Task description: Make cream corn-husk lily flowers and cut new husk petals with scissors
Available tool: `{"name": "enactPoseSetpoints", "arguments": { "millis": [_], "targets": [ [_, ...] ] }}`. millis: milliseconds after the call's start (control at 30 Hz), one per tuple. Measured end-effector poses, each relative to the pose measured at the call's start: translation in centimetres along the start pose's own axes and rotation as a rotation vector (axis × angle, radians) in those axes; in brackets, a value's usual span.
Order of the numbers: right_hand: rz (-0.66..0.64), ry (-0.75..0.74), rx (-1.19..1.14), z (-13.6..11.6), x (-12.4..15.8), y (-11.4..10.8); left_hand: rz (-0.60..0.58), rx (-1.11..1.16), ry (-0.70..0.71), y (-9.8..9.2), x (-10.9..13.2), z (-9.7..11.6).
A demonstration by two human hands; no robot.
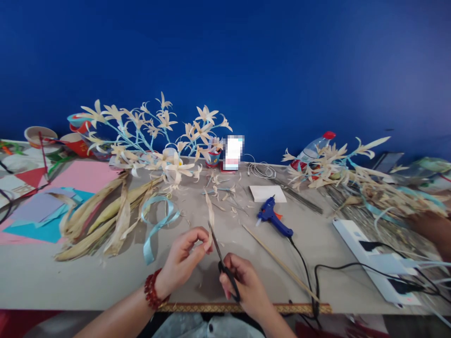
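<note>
Our left hand [190,253] pinches a pale husk strip [210,216], its long axis pointing away from us beyond the fingertips; our right hand [244,281] grips the scissors [221,264], blades slanting forward and leftward beside the strip; whether they touch, we cannot tell.

plain blue wall [225,65] behind grey-beige table [70,286]

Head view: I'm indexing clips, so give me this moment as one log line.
left hand: holds pale strip | right hand: holds scissors, blades near strip | glue gun: on table
</note>
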State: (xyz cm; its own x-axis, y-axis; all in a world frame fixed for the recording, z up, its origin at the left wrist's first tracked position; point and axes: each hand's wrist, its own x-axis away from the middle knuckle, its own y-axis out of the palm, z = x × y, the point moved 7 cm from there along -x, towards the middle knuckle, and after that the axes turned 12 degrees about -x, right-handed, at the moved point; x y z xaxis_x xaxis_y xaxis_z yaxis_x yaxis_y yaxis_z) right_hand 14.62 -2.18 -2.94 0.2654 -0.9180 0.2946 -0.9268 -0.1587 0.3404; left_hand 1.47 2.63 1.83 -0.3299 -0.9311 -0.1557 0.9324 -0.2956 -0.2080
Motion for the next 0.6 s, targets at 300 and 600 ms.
{"name": "enactPoseSetpoints", "arguments": {
  "millis": [300,600],
  "targets": [
    [0.0,0.002,0.102,-0.6,-0.8,-1.6,-0.018,-0.01,-0.004,0.0,-0.1,0.1],
    [0.039,-0.139,-0.181,-4.8,-2.5,-0.8,-0.209,-0.132,-0.01,1.5,0.0,0.2]
  ]
}}
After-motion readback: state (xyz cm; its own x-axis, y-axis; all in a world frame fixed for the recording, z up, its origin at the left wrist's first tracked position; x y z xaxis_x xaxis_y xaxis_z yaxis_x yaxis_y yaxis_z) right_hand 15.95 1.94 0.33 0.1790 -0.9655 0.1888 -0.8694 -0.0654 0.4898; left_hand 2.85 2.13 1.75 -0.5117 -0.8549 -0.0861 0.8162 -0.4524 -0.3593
